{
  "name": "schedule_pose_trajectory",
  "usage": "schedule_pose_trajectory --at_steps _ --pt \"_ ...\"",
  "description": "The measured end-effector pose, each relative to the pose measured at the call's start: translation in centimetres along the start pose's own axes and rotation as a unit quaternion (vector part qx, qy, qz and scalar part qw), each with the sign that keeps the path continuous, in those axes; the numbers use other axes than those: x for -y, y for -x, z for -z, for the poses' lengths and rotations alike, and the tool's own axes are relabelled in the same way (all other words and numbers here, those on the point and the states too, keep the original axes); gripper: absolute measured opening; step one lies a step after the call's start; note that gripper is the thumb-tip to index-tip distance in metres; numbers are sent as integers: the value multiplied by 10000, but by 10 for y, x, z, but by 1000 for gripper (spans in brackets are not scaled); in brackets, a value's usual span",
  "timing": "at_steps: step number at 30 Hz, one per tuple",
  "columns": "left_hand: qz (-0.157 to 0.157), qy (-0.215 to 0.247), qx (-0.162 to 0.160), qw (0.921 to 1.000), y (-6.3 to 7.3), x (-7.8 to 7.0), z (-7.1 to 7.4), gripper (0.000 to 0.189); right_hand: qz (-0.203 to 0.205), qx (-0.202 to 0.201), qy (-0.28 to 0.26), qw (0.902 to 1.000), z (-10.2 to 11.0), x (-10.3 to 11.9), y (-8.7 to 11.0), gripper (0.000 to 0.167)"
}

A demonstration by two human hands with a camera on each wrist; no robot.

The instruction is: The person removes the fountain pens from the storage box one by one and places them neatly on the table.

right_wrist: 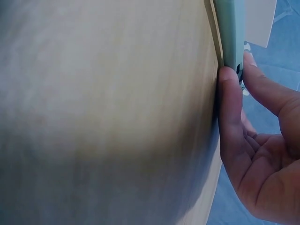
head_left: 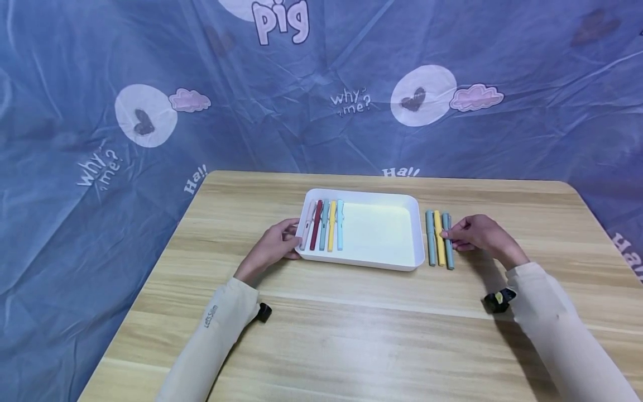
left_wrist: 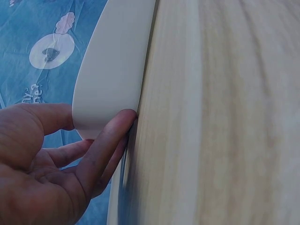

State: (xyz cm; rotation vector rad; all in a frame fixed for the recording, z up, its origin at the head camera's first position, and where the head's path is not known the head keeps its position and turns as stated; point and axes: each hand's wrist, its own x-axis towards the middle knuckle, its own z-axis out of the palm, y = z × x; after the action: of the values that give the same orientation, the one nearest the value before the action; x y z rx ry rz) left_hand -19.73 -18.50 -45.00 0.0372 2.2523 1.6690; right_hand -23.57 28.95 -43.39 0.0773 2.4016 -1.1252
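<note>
My left hand (head_left: 273,245) grips the left end of a white tray (head_left: 363,263), thumb at the rim and fingers against the outer wall in the left wrist view. Side by side at the tray's left lie a pink pen (head_left: 308,220), a dark red pen (head_left: 316,226), a teal pen (head_left: 324,223), a yellow pen (head_left: 331,229) and a light blue pen (head_left: 340,229). Right of the tray, my right hand (head_left: 479,231) pinches the rightmost teal pen (head_left: 449,258). Next to it lie another yellow pen (head_left: 441,254) and another teal pen (head_left: 430,237).
Everything stands on a wooden table (head_left: 351,335), with the tray toward its far edge. Behind it hangs a blue printed cloth (head_left: 301,134). A small black device (head_left: 499,301) is at the right wrist, and another black device (head_left: 263,312) at the left.
</note>
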Motion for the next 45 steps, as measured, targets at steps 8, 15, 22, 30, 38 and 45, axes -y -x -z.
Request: schedule_pose_trajectory --at_steps 8,15,22,30,38,45 --pt "-5 -9 25 10000 0 0 0 58 219 -16 124 9997 -1 -2 3 37" --pt "-3 -18 23 10000 0 0 1 58 289 23 11 9996 -2 -2 4 40" --pt "-10 -28 26 10000 0 1 1 58 395 80 -87 9991 -3 -2 6 39" --pt "-26 -54 52 10000 1 0 1 57 433 121 -67 9990 -3 -2 9 44" --pt "-31 -35 42 10000 2 -1 0 57 561 201 -171 9981 -2 -7 9 43" --pt "-19 -34 47 10000 2 -1 0 57 491 283 -18 9984 -1 -8 9 46"
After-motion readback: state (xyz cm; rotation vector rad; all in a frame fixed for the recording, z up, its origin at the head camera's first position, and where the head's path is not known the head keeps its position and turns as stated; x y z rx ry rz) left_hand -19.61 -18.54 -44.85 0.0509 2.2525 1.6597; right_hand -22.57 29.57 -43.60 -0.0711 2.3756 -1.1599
